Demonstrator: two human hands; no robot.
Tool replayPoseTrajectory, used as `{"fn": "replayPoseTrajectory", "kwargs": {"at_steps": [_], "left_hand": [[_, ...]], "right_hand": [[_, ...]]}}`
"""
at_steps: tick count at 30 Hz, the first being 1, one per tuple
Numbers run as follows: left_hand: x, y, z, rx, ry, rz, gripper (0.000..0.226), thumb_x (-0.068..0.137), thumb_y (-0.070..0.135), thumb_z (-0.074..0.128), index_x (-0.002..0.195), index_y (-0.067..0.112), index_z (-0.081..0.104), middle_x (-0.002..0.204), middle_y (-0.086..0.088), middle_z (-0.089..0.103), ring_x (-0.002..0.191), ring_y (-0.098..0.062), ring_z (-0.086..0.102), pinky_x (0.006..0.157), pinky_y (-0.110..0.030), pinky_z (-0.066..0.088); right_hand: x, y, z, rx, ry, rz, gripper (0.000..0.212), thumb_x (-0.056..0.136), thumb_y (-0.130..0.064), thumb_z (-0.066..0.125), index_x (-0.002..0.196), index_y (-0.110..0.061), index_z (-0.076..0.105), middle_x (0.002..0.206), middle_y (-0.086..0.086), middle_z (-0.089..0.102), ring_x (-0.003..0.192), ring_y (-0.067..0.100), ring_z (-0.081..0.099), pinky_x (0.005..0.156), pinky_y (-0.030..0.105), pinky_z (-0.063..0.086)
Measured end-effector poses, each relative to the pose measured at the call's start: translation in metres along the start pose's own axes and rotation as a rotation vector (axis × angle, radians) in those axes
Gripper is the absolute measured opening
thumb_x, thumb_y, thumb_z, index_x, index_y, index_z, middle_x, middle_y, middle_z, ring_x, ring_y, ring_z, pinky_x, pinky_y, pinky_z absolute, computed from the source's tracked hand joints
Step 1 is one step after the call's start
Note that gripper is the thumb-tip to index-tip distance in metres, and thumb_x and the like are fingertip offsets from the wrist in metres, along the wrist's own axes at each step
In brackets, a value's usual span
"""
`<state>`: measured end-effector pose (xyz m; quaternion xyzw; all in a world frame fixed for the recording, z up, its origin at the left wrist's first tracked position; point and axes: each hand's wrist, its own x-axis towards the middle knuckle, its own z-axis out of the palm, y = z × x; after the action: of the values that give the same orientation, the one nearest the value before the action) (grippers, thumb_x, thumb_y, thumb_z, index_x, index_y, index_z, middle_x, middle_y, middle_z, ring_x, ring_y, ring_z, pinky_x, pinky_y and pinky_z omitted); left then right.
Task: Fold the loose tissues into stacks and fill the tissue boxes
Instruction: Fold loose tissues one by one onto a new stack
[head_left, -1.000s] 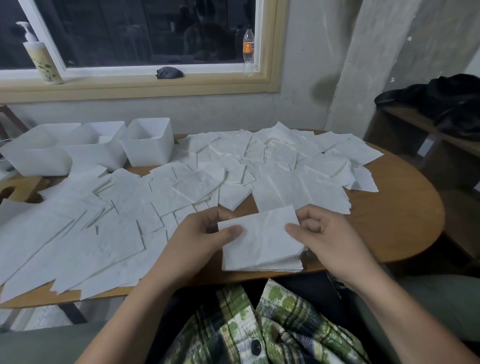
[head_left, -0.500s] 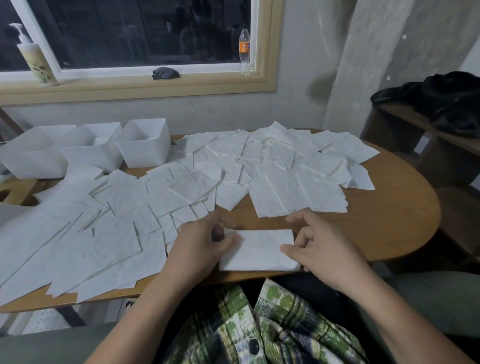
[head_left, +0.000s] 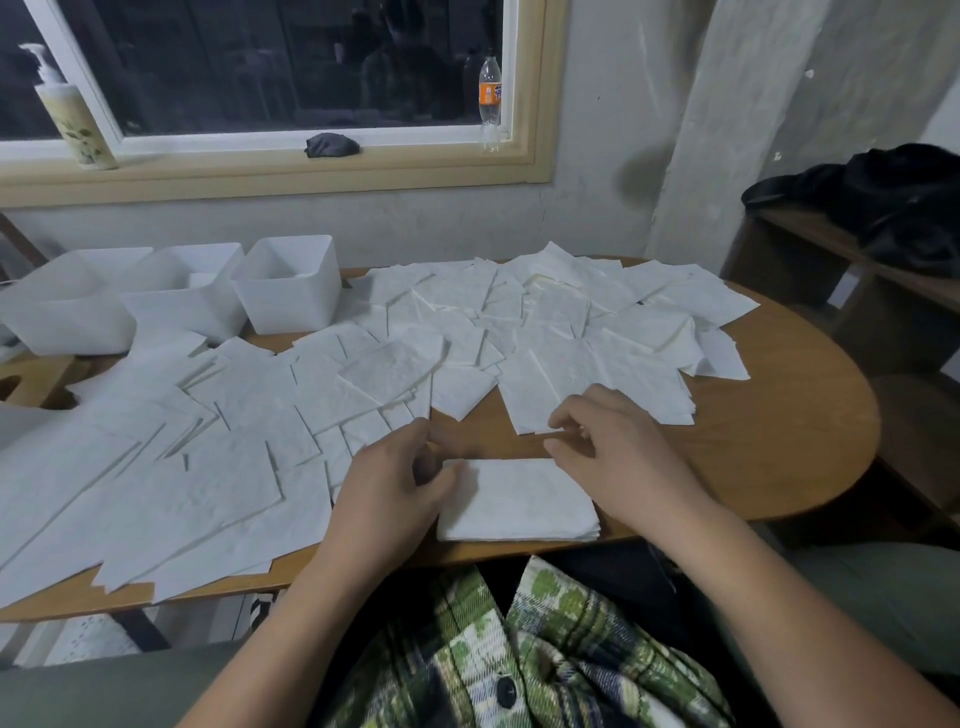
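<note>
A folded stack (head_left: 519, 501) lies at the surface's (head_left: 779, 447) near edge. The left hand (head_left: 395, 483) pinches its far left corner. The right hand's (head_left: 618, 457) fingers hang loosely curled, holding nothing.

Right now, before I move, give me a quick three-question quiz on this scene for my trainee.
1. How many white tissue boxes stand in the row at the back left?
2. True or false: the folded stack lies inside one of those boxes.
3. Which hand touches the stack's left edge? A) left hand B) right hand C) neither
Key: 1. three; 2. false, it lies on the table; 3. A, the right hand is over the loose tissues.
</note>
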<state>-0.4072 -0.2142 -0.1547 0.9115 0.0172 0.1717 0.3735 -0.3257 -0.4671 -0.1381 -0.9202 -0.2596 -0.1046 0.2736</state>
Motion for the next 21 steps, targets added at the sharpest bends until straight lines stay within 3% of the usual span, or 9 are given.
{"fn": "replayPoseTrajectory", "kwargs": {"at_steps": [8,14,18,21], "left_hand": [[-0.001,0.000,-0.002,-0.022,0.012,0.016,0.006,0.096,0.033,0.073,0.094,0.035,0.068,0.072,0.004,0.062,0.074,-0.014,0.061,0.063,-0.032,0.046],[-0.002,0.000,-0.003,-0.034,0.006,0.020,0.005,0.097,0.034,0.072,0.094,0.035,0.068,0.072,0.004,0.062,0.073,-0.013,0.060,0.064,-0.036,0.048],[-0.002,0.002,-0.003,-0.043,0.007,0.017,0.005,0.098,0.035,0.072,0.094,0.036,0.068,0.074,0.004,0.064,0.074,-0.014,0.062,0.065,-0.036,0.050],[-0.002,0.002,-0.004,-0.046,0.014,0.001,0.005,0.097,0.037,0.072,0.094,0.035,0.068,0.075,0.007,0.063,0.074,-0.011,0.061,0.065,-0.034,0.049]], "right_hand": [[0.030,-0.012,0.015,-0.131,-0.115,-0.078,0.007,0.103,-0.028,0.064,0.103,-0.023,0.068,0.104,-0.008,0.056,0.102,0.015,0.053,0.092,0.033,0.047],[0.035,-0.020,0.016,-0.232,-0.185,-0.038,0.013,0.107,-0.020,0.049,0.097,-0.020,0.057,0.101,-0.005,0.053,0.094,0.016,0.047,0.077,0.028,0.030],[0.038,-0.020,0.016,-0.279,-0.234,-0.066,0.013,0.107,-0.021,0.046,0.096,-0.020,0.052,0.102,-0.005,0.052,0.094,0.017,0.046,0.086,0.032,0.038],[0.036,-0.021,0.009,-0.200,-0.166,-0.102,0.011,0.105,-0.020,0.049,0.095,-0.021,0.052,0.098,-0.008,0.051,0.092,0.015,0.047,0.092,0.037,0.041]]}}
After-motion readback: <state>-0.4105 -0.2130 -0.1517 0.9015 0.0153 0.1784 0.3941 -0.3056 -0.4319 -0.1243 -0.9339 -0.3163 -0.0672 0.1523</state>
